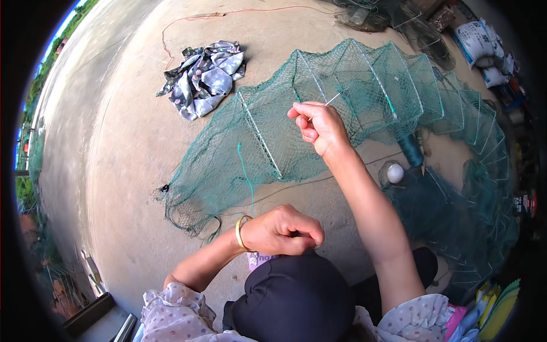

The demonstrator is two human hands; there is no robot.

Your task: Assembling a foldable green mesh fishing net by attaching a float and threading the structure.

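Observation:
My right hand (321,126) is raised over a long green net trap (336,74), fingers closed round a thin pale stick (333,99) that pokes out past the knuckles. Lower down, my left hand (288,231) is pinched closed just above a dark rounded cloth shape (293,293); whatever its fingers hold cannot be made out. White bars (259,134) stretch the mesh into ribs. The net's narrow end, with a dark knot (164,187), lies at the left. A bright green cord (245,168) hangs down near the left wrist.
Crumpled patterned grey cloth (205,80) lies beyond the net's left part. At the right are a dark teal spool of twine (410,149), a white ball (394,172) and more heaped netting (439,216). White sacks (478,43) stand far right; an orange cord (256,9) crosses the concrete floor.

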